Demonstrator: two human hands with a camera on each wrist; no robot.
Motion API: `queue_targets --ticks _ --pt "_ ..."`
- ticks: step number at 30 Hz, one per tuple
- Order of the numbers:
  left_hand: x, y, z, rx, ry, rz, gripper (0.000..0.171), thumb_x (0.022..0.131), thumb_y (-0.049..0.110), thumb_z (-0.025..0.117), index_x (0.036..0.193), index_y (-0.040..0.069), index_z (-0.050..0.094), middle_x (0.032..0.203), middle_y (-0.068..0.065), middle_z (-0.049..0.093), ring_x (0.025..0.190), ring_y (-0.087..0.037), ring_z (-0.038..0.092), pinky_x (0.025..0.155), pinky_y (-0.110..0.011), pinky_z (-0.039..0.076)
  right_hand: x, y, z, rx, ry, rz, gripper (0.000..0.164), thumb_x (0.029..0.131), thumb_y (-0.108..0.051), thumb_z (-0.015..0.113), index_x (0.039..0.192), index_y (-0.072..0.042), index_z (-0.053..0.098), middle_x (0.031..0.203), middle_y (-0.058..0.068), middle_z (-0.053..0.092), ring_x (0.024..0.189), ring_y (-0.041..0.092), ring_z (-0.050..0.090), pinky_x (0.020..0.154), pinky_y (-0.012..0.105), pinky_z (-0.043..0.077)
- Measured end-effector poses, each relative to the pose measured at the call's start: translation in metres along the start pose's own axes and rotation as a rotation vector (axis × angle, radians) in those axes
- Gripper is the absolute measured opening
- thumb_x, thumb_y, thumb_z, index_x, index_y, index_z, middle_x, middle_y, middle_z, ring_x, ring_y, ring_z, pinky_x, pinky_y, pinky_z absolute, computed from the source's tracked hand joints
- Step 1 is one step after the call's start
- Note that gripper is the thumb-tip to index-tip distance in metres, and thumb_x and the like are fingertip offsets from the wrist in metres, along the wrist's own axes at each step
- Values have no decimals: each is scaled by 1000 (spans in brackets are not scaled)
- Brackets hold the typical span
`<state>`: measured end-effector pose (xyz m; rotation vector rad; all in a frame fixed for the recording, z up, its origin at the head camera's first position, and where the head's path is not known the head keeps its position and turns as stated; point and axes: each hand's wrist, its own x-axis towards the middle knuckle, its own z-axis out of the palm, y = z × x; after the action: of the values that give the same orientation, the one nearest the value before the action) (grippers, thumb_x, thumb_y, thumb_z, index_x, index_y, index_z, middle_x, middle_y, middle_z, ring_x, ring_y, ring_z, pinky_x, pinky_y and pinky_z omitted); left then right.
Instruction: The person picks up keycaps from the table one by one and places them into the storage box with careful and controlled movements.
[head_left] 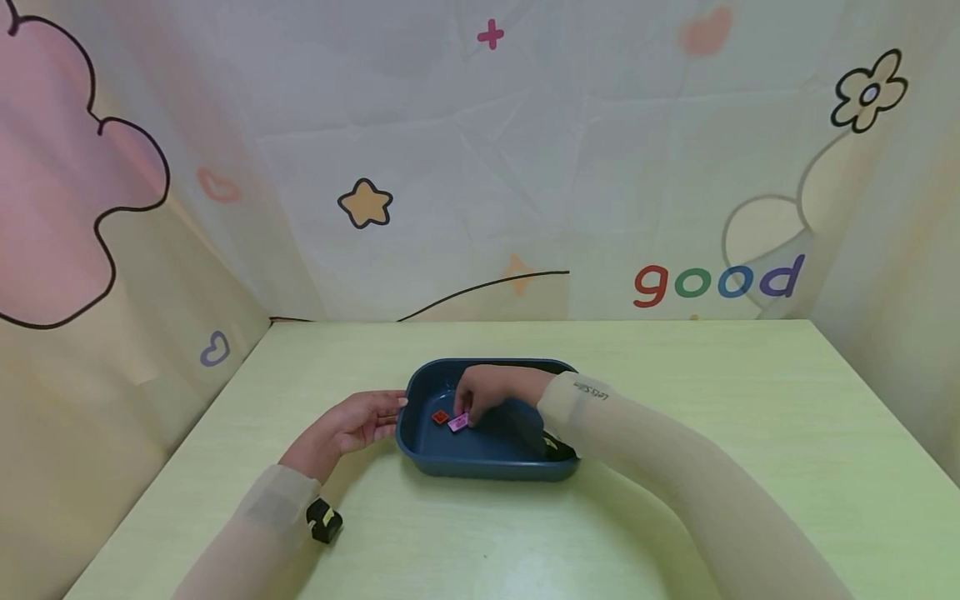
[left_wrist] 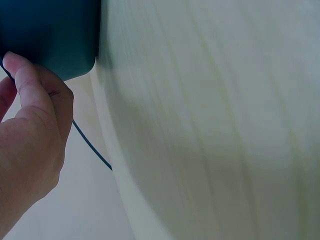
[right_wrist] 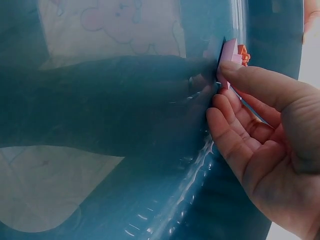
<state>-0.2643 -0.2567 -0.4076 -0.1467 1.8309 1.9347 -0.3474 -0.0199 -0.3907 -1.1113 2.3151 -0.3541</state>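
Note:
A dark blue tray [head_left: 487, 468] with raised sides and rounded corners sits on the table. My right hand [head_left: 483, 390] reaches down inside it and pinches a small pink toy brick [head_left: 458, 422] between thumb and fingertips, low over the tray floor; the right wrist view shows the pink brick edge-on under the thumb. Just left of it in the head view lies an orange-red toy brick [head_left: 440, 417], partly hidden behind the pink one in the right wrist view. My left hand [head_left: 362, 421] holds the tray's left end, fingertips at the rim and outer wall.
Pale green wood-grain table [head_left: 480, 533] extends around the tray. A printed cloth backdrop [head_left: 450, 142] rises behind and at the sides. Black-and-yellow wrist devices hang below both sleeves [head_left: 277, 508]; the right one overlaps the tray's near right corner.

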Motion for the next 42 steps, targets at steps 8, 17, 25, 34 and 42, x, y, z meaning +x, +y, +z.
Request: queue_targets --ticks 8,17,25,34,42 --pt "1 -1 0 7 0 10 54 108 10 47 154 -11 30 89 8 74 77 -1 71 76 -15 61 0 0 0 -9 -10 3 20 93 -8 74 113 -6 76 105 7 73 84 9 55 80 18 51" --pt "-2 0 2 -1 0 3 53 108 10 47 154 -11 31 90 7 74 77 -2 71 76 -16 61 -1 -2 -1 -6 -14 13 21 93 -7 74 113 -6 76 106 8 73 85 10 55 84 22 53" --pt "-1 1 2 1 3 1 54 108 9 46 155 -11 29 88 8 75 77 -2 72 76 -15 61 -8 -3 -11 0 9 31 23 92 -8 75 115 -6 77 112 9 75 91 11 63 92 26 58" --pt "1 1 2 4 -9 15 54 108 9 45 154 -13 28 88 8 74 77 -1 71 76 -15 61 -24 -4 -28 -32 54 32 26 94 -11 73 119 -6 75 119 9 75 101 14 67 96 28 58" --pt "0 0 2 0 -14 28 53 108 9 46 153 -13 30 89 8 74 78 -2 71 75 -15 61 -56 -14 -45 -58 157 22 24 95 -11 70 117 -3 75 111 10 76 92 14 67 90 27 60"
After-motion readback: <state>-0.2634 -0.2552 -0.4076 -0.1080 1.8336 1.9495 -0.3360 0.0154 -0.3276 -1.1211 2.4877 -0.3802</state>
